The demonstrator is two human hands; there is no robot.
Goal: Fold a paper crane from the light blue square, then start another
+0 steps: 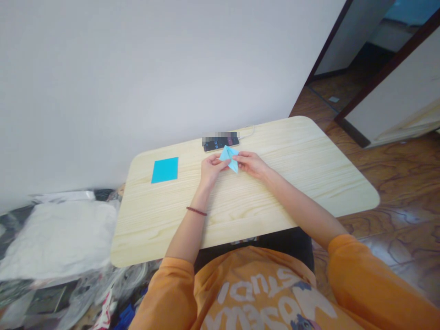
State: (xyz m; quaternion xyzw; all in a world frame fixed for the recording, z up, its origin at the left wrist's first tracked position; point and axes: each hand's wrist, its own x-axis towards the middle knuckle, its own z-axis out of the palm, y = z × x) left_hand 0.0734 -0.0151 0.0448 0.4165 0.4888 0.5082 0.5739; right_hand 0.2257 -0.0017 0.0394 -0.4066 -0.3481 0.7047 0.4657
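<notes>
Here we are over the pale wood-grain bench point(309, 160), and all the action sits near its far edge, around the middle! A folded piece of light-blue paper point(228, 155) is in both hands, one point facing the far edge, another angled down toward the body. The left hand point(211, 167) has it by the left side, fingers closed, thumb lying across the front. Over on the other flank, the right hand point(253, 164) pinches the right side, thumb and fingers gripping that edge. Whether the paper touches the wood below, I can't tell from up here.

Just beyond the paper lies a phone point(222, 143), its screen lit and a white cable point(253, 129) running off from its right end. Out to the left, well apart from the hands, a flat square of deeper blue paper point(165, 170) lies on the bench. A dark red bracelet point(196, 211) circles the left forearm, and orange sleeves point(177, 279) frame both arms. Down at the left, beside the bench, there's a white cushion-like bundle point(65, 238).
</notes>
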